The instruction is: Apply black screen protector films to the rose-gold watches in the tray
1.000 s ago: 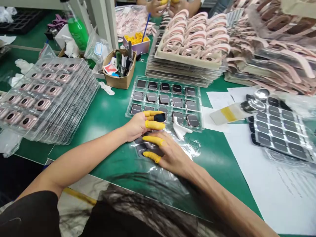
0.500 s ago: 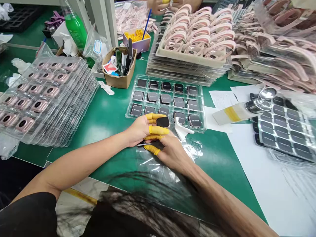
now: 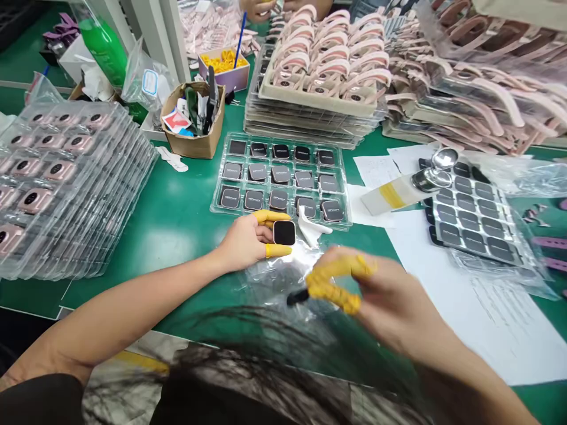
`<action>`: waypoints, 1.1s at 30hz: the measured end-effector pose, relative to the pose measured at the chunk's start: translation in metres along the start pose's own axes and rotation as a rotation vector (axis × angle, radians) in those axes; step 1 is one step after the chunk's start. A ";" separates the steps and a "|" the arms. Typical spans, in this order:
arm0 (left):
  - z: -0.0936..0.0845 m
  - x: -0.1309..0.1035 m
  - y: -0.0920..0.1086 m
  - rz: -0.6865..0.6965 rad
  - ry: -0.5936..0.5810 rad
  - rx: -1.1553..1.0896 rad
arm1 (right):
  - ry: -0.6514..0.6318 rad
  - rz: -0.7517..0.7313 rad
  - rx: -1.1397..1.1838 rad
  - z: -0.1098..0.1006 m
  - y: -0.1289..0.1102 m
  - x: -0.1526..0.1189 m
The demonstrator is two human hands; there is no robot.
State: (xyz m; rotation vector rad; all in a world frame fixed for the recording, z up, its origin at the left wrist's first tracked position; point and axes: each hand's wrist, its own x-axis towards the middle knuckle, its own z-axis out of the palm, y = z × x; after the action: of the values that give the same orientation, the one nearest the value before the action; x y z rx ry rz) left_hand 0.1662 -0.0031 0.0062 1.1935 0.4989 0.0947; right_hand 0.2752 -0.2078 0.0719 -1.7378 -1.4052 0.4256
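My left hand, with yellow finger cots, grips a smartwatch case by its edges, its black screen facing up. To the right, my right hand, also in yellow finger cots, is smeared by motion. A short black tool sticks out from its pinched fingers; its kind is too blurred to tell. A clear plastic sheet lies under the hands. Just beyond the watch are a crumpled white cloth and a clear tray holding rows of dark square pieces.
Stacked clear trays of pink watch cases stand at left. A cardboard box of odds and ends is behind. Trays of pink-strapped watches are piled at the back. A pump-top bottle sits on papers at right, near sheets of dark squares.
My right hand has come away from the left hand and moved right and toward me with the black tool. The left hand still holds the watch case, now more exposed.
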 end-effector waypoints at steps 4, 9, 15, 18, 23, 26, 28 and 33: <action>-0.001 -0.002 -0.003 0.088 -0.049 0.251 | 0.161 0.506 0.436 -0.002 0.038 0.024; -0.002 -0.008 -0.004 0.157 -0.069 0.443 | 0.264 0.793 0.734 0.014 0.056 0.025; 0.002 -0.010 -0.004 0.229 -0.045 0.578 | 0.262 0.811 0.839 0.019 0.045 0.022; 0.002 -0.009 -0.001 0.218 -0.042 0.591 | 0.282 0.786 0.855 0.022 0.047 0.023; 0.000 -0.010 0.003 0.190 -0.056 0.601 | 0.269 0.769 0.867 0.025 0.050 0.023; 0.000 -0.010 0.002 0.195 -0.080 0.558 | 0.253 0.767 0.873 0.024 0.049 0.023; -0.001 -0.010 0.001 0.188 -0.086 0.541 | 0.251 0.762 0.873 0.024 0.050 0.022; 0.000 -0.010 0.000 0.172 -0.082 0.535 | 0.255 0.767 0.870 0.025 0.051 0.021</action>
State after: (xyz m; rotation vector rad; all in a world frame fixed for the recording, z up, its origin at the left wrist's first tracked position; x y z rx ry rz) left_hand 0.1571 -0.0067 0.0100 1.7571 0.3565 0.0595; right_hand 0.2971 -0.1794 0.0227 -1.4273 -0.2146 1.0021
